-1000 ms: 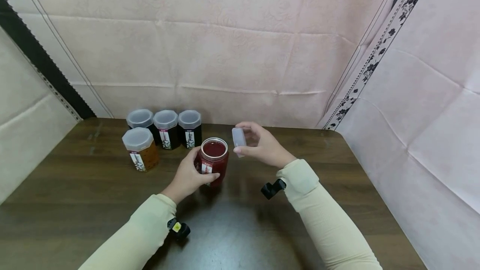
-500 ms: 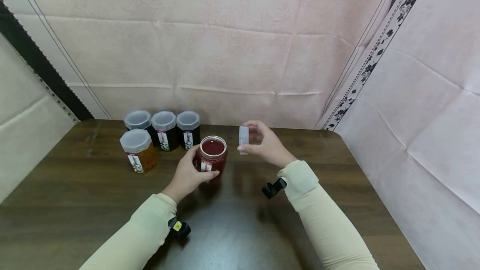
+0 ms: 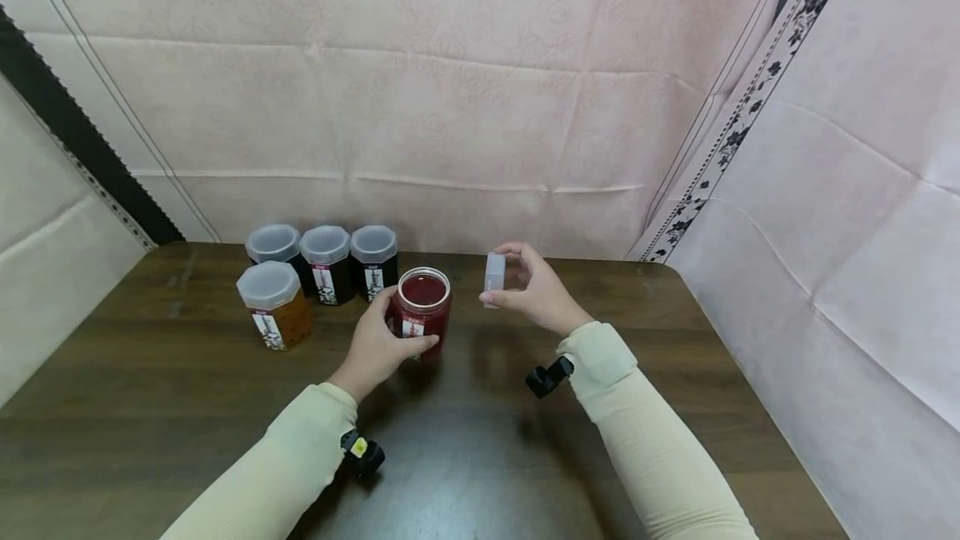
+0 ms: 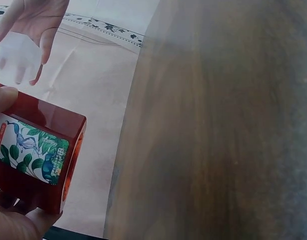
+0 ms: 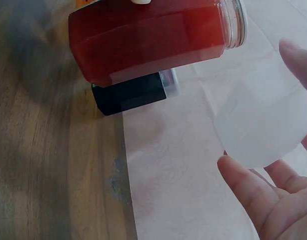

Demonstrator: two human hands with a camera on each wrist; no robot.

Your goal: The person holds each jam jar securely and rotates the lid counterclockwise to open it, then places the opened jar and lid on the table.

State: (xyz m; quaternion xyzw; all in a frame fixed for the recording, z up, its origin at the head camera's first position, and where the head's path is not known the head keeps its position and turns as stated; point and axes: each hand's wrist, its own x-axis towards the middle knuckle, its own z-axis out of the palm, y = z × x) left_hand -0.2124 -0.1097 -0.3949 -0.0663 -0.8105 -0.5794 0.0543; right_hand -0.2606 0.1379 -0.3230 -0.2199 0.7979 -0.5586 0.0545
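My left hand [image 3: 377, 346] grips a jar of dark red contents [image 3: 424, 312] around its side, thumb across the front. The jar's mouth is uncovered, showing a pale rim. In the left wrist view the jar [image 4: 36, 150] bears a label with leaves and a bird. To the right of the jar, my right hand [image 3: 534, 290] pinches a translucent white plastic lid [image 3: 494, 273] by its edges, turned on its side. In the right wrist view the lid [image 5: 266, 122] looks many-sided, apart from the jar [image 5: 153, 42].
On the left stand a capped jar with orange-brown contents [image 3: 274, 307] and several capped dark jars, including one dark jar [image 3: 330, 265] in the back row. The brown wooden table [image 3: 465, 457] meets a pale patterned cloth [image 3: 465, 107] behind and at both sides.
The right hand has moved the lid slightly to the right, away from the jar, and turned it more edge-on. The left hand keeps its grip on the jar.
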